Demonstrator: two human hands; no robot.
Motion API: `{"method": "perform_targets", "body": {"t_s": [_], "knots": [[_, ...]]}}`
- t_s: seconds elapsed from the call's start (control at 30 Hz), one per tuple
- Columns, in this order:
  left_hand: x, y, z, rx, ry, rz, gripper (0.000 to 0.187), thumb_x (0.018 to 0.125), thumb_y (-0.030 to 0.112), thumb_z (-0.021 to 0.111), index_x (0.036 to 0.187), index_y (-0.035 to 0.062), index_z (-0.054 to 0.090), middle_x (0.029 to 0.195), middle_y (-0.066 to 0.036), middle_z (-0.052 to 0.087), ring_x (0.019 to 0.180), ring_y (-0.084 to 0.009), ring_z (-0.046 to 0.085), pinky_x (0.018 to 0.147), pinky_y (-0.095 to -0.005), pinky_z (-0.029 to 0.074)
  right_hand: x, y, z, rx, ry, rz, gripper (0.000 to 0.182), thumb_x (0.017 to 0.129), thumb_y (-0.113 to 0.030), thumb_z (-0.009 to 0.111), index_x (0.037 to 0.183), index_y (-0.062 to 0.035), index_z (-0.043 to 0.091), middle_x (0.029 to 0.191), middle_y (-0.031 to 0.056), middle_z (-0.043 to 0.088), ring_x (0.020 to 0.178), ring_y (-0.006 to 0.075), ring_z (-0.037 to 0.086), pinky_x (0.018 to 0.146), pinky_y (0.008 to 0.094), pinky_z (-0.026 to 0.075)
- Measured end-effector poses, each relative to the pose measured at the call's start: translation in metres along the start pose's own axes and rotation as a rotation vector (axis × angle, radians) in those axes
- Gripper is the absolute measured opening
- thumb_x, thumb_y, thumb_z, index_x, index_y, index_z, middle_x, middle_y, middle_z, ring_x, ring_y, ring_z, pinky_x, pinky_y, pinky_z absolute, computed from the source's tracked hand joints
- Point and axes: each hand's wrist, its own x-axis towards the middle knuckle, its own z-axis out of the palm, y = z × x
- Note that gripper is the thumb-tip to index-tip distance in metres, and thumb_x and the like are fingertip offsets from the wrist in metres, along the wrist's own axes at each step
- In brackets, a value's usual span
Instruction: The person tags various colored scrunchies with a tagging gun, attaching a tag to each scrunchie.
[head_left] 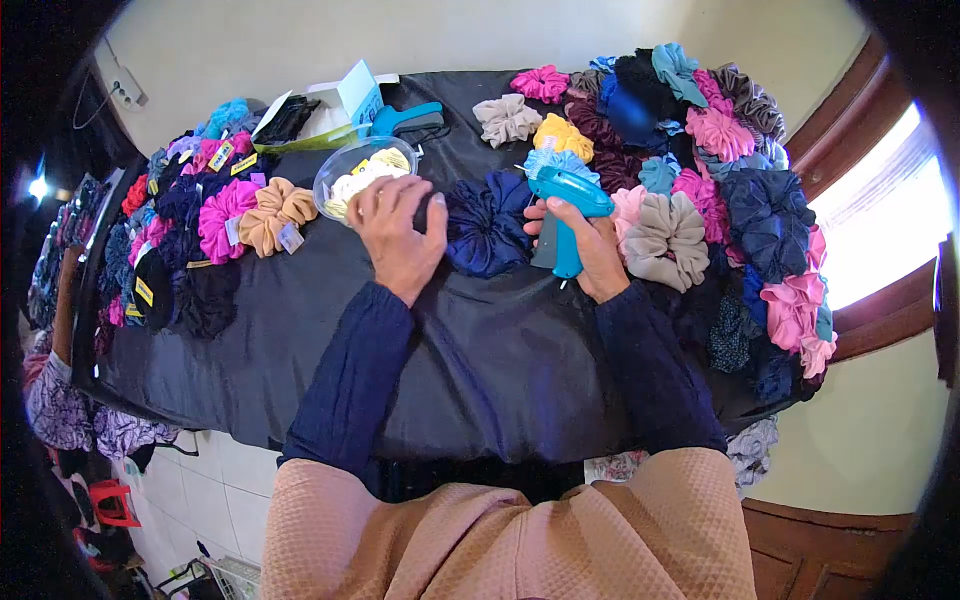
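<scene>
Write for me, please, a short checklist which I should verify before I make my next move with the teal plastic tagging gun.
1. Right hand holds the teal plastic tagging gun: ok.
2. Left hand is at the round, clear plastic bowl: ok.
3. Left fingers have picked a tag: cannot tell, the fingertips are not clear.
4. Dark blue, gathered fabric scrunchie lies between both hands: ok.
5. Scrunchie has a tag already: cannot tell, none shows on its visible side.
6. Gun has fasteners inside: cannot tell.
</scene>
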Motion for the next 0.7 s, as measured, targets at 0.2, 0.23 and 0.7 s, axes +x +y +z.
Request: {"method": "perform_targets", "body": {"t_s": [0.2, 0.23, 0.7], "knots": [[0.000, -0.023, -0.002, 0.360, -0.061, -0.076, 0.039, 0.080, 0.041, 0.070, 0.095, 0.0052, 0.071, 0.113, -0.013, 0.064, 0.123, -0.0337, 0.046, 0.110, -0.0552, 0.017, 0.000, 0.000, 0.000, 0.005, 0.006, -0.005, 0.029, 0.091, -0.026, 0.066, 0.109, -0.0032, 0.064, 0.094, 0.0102, 0.070, 0.079, 0.0179, 0.070, 0.066, 0.0303, 0.056], [-0.001, -0.023, -0.002, 0.360, -0.060, -0.075, 0.039, 0.080, 0.041, 0.070, 0.095, 0.0052, 0.071, 0.113, -0.013, 0.064, 0.123, -0.0337, 0.046, 0.110, -0.0552, 0.017, 0.000, 0.000, 0.000, 0.005, 0.006, -0.006, 0.029, 0.091, -0.026, 0.066, 0.109, -0.0032, 0.064, 0.094, 0.0102, 0.070, 0.079, 0.0179, 0.070, 0.066, 0.0303, 0.056], [0.006, -0.030, -0.011, 0.388, -0.203, -0.016, 0.044, 0.085, 0.046, 0.066, 0.090, 0.0025, 0.074, 0.115, -0.010, 0.068, 0.125, -0.0316, 0.050, 0.112, -0.0528, 0.017, 0.001, 0.001, -0.001, 0.015, 0.000, -0.005, 0.029, 0.090, -0.025, 0.067, 0.109, -0.0024, 0.064, 0.094, 0.0105, 0.070, 0.079, 0.0184, 0.070, 0.068, 0.0309, 0.056]]}}
